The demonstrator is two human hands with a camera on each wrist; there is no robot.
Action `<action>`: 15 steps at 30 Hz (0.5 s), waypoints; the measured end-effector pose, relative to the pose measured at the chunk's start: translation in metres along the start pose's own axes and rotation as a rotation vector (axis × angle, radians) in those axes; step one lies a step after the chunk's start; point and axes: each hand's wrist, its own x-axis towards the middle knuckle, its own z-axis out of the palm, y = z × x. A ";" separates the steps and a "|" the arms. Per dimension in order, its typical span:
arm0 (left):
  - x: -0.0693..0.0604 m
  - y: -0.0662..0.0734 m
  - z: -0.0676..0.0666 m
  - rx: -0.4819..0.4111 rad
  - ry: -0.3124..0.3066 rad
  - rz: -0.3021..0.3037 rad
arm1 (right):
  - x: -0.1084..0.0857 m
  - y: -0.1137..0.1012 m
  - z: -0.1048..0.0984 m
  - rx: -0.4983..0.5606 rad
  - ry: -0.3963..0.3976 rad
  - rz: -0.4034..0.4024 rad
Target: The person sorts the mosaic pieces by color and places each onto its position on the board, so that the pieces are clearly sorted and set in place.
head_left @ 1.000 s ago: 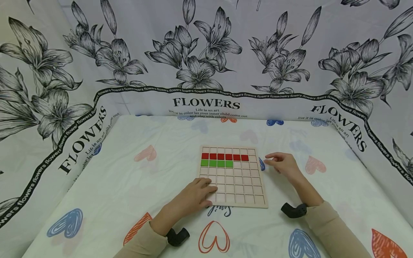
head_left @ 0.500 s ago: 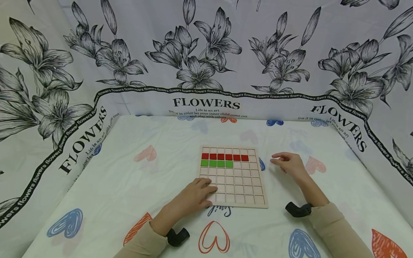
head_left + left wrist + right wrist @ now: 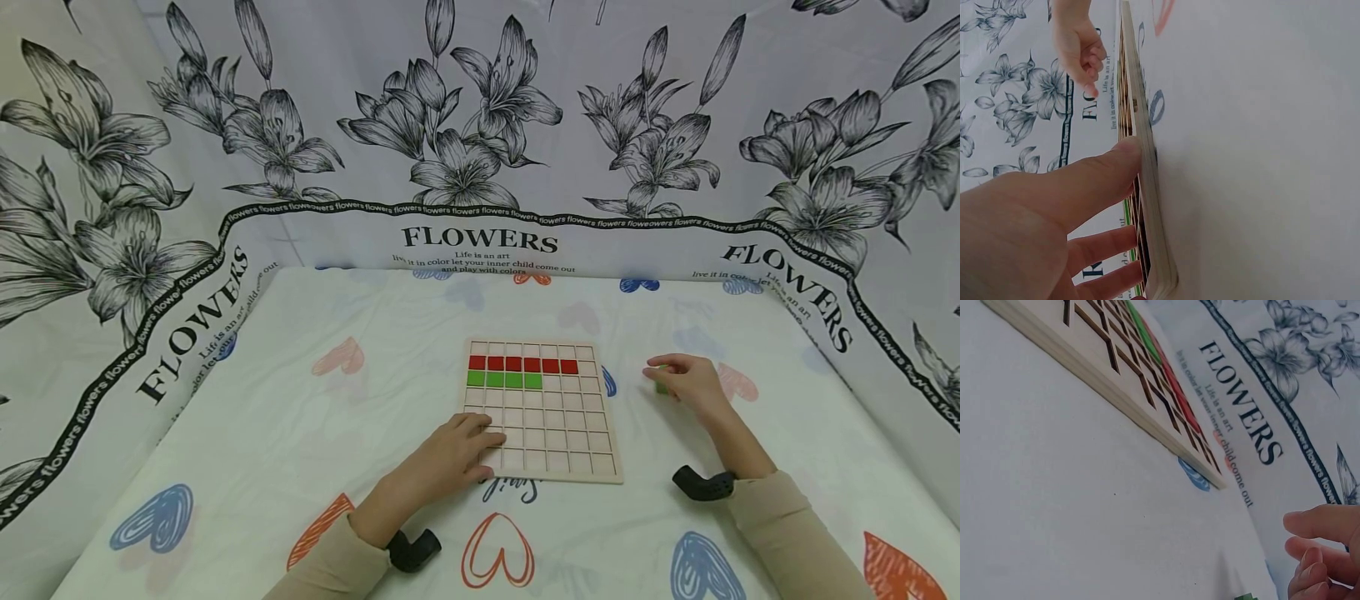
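In the head view a square wooden grid board lies on the cloth, with a row of red tiles and a shorter row of green tiles. My left hand rests on its near left corner. In the left wrist view the thumb touches the board's edge, and other fingers lie against the grid. Right of the board, my right hand hovers with a green block partly hidden beneath it. The right wrist view shows thumb and forefinger apart, with the green block cut off below.
The white tablecloth has printed hearts and lettering. A flower-printed curtain stands behind and at both sides. Each wrist carries a black device, such as the one on the right wrist.
My right hand has moved a little to the right, away from the board, and a green block now shows beside its fingers. The left hand and the board have stayed in place.
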 end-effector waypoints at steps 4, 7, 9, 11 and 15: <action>0.000 0.000 0.000 0.004 0.000 0.001 | 0.001 0.004 -0.004 -0.009 0.006 0.012; 0.000 -0.001 0.001 0.007 0.000 -0.001 | 0.003 0.006 -0.006 -0.018 0.010 0.024; 0.000 -0.001 0.002 0.009 0.001 -0.001 | 0.004 0.007 -0.007 -0.023 0.009 0.037; 0.000 -0.001 0.002 0.010 0.002 -0.002 | 0.005 0.008 -0.008 -0.019 0.007 0.050; 0.000 -0.001 0.001 0.008 -0.001 -0.004 | 0.008 0.012 -0.010 -0.003 0.004 0.060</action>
